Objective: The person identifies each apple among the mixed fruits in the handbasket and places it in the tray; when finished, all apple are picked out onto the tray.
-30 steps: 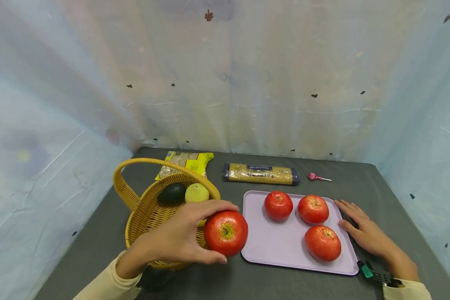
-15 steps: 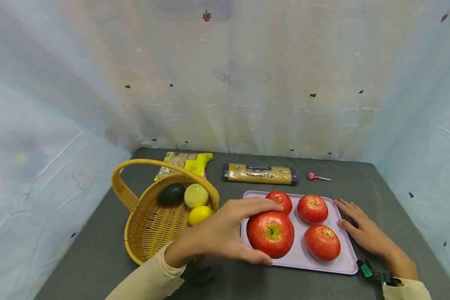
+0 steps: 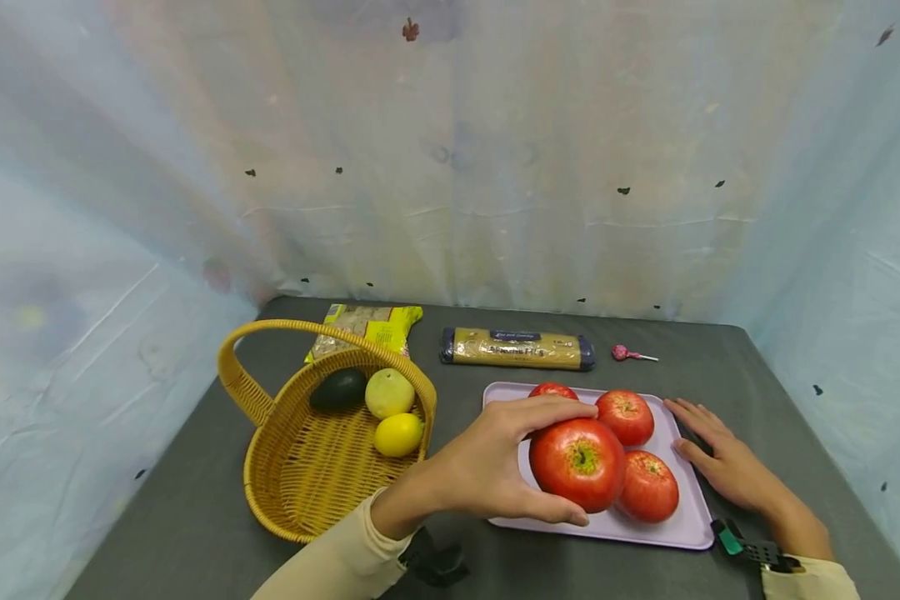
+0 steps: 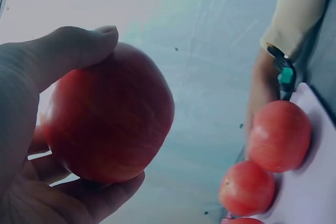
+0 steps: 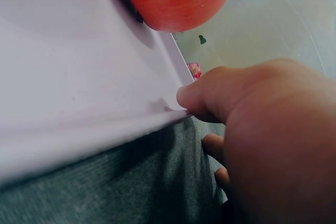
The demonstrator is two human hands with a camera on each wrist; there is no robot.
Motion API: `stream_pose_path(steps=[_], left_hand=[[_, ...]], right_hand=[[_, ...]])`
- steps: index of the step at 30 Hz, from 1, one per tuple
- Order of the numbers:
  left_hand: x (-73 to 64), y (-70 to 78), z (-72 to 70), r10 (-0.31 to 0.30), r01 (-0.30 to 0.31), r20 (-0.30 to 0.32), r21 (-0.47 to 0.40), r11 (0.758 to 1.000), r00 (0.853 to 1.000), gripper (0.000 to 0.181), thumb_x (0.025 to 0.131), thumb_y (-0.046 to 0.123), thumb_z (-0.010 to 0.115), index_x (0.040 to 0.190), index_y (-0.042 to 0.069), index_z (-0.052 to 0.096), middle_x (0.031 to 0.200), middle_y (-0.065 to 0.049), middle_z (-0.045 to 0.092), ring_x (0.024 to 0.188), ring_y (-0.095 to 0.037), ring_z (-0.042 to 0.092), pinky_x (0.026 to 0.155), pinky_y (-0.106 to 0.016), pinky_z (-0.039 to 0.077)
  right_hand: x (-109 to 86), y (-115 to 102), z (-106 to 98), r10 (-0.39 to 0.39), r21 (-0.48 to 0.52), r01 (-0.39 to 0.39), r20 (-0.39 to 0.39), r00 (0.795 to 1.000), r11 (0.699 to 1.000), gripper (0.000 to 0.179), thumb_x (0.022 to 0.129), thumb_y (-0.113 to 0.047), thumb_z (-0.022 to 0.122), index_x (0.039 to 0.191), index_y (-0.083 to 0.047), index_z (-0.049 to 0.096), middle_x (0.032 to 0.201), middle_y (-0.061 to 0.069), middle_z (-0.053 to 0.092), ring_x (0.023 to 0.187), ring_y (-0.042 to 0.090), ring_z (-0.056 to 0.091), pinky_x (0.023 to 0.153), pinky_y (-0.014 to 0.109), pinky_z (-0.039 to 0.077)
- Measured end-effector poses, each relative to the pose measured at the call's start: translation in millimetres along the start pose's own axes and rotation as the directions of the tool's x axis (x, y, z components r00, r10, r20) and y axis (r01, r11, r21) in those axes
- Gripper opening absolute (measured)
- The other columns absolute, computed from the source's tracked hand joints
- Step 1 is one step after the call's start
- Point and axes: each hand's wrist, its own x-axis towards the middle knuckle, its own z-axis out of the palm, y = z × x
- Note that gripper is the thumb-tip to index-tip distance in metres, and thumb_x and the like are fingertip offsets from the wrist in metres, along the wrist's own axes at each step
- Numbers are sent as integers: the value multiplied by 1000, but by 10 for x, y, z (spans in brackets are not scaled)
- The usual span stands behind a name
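Note:
My left hand [image 3: 495, 458] holds a red apple [image 3: 579, 465] above the lilac tray [image 3: 692, 525]; thumb and fingers wrap its sides. The left wrist view shows this held apple [image 4: 113, 119] up close. Three more red apples lie on the tray: a right-back apple [image 3: 625, 417], a right-front apple [image 3: 648, 490] and a left-back apple [image 3: 553, 389], the last partly hidden by the left hand. At the tray's right edge rests my right hand [image 3: 735, 467], fingers extended. Its thumb [image 5: 202, 95] touches the tray rim in the right wrist view.
Left of the tray stands a wicker basket [image 3: 261, 492] with a tall handle. Inside are a dark green avocado [image 3: 339, 389], a pale green round fruit [image 3: 390, 394] and a lemon [image 3: 398, 435]. Behind lie a yellow food bag [image 3: 392, 327], a spaghetti pack [image 3: 517, 348] and a lollipop [image 3: 622, 353].
My left hand has carried the apple rightward from beside the basket to over the tray, uncovering the lemon. The right hand has stayed at the tray's edge.

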Motion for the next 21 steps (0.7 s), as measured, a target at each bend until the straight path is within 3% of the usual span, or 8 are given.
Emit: stream_pose_path(steps=[6, 10, 18, 21], left_hand=[[-16, -108, 98, -103, 103, 24, 1, 995, 994, 83, 77, 27, 102, 150, 15, 63, 143, 1, 70, 126, -4, 65, 106, -18, 55], [-19, -199, 187, -167, 164, 55, 63, 984, 984, 82, 79, 35, 100, 151, 20, 64, 143, 6, 71, 126, -1, 63, 109, -21, 51], [-28, -422, 446, -219, 205, 90, 143, 968, 972, 79, 81, 42, 98, 148, 19, 65, 137, 10, 72, 120, 3, 63, 104, -17, 51], [-38, -494, 511, -263, 249, 83, 146, 957, 961, 78, 81, 43, 97, 148, 19, 65, 136, 10, 72, 118, 2, 63, 103, -18, 52]], right_hand=[[-1, -16, -10, 5, -3, -5, 6, 1000, 1000, 67, 108, -23, 65, 169, -9, 39, 168, 38, 34, 154, 70, 19, 110, 93, 22], [3, -30, -17, 7, -6, -7, 9, 1000, 1000, 68, 109, -24, 65, 169, -10, 39, 169, 37, 34, 155, 69, 19, 109, 93, 22], [-3, -16, -14, -5, 2, 5, 2, 1000, 1000, 68, 109, -23, 65, 169, -10, 39, 169, 38, 33, 154, 69, 19, 110, 94, 21], [-5, -11, -13, -11, 5, 11, -5, 1000, 1000, 67, 109, -23, 65, 169, -10, 39, 169, 38, 34, 154, 70, 19, 110, 93, 20]])
